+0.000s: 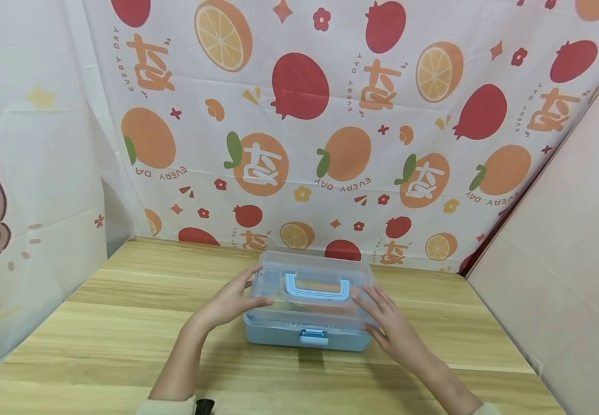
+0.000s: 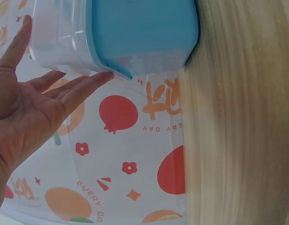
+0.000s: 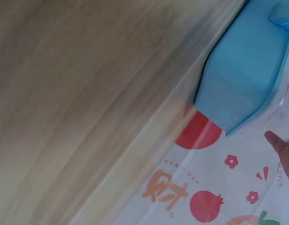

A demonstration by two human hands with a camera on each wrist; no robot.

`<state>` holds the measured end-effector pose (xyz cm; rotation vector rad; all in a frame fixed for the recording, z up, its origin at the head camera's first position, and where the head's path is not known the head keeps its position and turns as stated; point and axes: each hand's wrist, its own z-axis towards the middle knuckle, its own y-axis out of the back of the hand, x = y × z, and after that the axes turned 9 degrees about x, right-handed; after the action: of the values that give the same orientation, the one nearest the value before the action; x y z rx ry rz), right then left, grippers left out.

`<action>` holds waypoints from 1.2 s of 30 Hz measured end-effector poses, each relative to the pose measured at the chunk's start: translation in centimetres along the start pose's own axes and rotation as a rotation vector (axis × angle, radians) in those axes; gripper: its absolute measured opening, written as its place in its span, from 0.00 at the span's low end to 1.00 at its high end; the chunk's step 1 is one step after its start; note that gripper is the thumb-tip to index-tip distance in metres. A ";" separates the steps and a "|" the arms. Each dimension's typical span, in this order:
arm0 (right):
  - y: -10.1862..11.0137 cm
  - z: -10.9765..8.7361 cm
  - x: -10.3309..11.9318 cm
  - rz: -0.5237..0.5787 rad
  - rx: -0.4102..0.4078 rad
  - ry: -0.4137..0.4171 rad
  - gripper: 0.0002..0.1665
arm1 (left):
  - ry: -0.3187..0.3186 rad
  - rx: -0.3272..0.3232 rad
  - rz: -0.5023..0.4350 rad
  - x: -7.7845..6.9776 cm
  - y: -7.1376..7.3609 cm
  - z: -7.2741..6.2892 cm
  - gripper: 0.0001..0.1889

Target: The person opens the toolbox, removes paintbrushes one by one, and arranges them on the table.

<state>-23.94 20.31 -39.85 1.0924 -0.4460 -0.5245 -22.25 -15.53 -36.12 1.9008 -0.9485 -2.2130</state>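
Lt-blue plastic box [image 1: 278, 336] w/ a clear lid [image 1: 312, 311] sits on a wood-grain table [image 1: 123, 323], approx. centre, toward the back edge, btwn my two hands. The lid is on; a lt-blue handle [image 1: 317, 296] is on top, and a blue latch [image 1: 313, 338] is at mid-front, facing me. Blurred orange patches show thru the lid; can't tell what they are.

My L hand [image 1: 229, 302] is at the lid's L end, fingers spread and fairly straight, thumb reaching over the front L part; it grasps nothing. In the L wrist view the palm shows, w/ the fingertips right by the blue rim; can't tell if they all touch.

My R hand [image 1: 390, 325] is at the lid's R end, also released, fingers extended and apart, tips over the lid near the handle's R end. The R wrist view catches only a bit of it.

Pale sleeves [image 1: 166, 407] at the bottom edge, w/ a small black object [image 1: 204, 406] by the L cuff. Bkgd: white cloth [image 1: 299, 155] w/ oranges, red fruit & "EVERY DAY" text; another cloth [image 1: 45, 173] on the L w/ a brown cartoon animal.
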 end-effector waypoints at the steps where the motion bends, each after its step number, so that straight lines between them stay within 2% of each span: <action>1: 0.0 0.0 0.0 0.006 -0.006 -0.001 0.38 | 0.000 -0.001 0.001 0.0 0.0 0.0 0.45; 14: 0.5 0.1 0.0 0.072 -0.020 -0.008 0.40 | -0.012 0.015 -0.012 0.2 0.0 0.2 0.46; 24: 1.5 0.8 -0.2 0.107 0.005 -0.014 0.39 | -0.048 0.038 -0.033 0.2 0.3 0.2 0.44; 30: 3.0 1.6 -0.7 0.149 0.059 -0.025 0.36 | -0.046 -0.001 0.027 -0.2 0.2 0.5 0.41; 36: 3.9 2.8 -1.1 0.194 0.111 -0.040 0.36 | -0.008 -0.058 0.054 -0.1 0.4 0.5 0.41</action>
<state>-25.75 20.43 -35.27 1.1328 -0.6151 -0.3538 -22.84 -15.59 -35.76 1.8211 -0.9147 -2.1949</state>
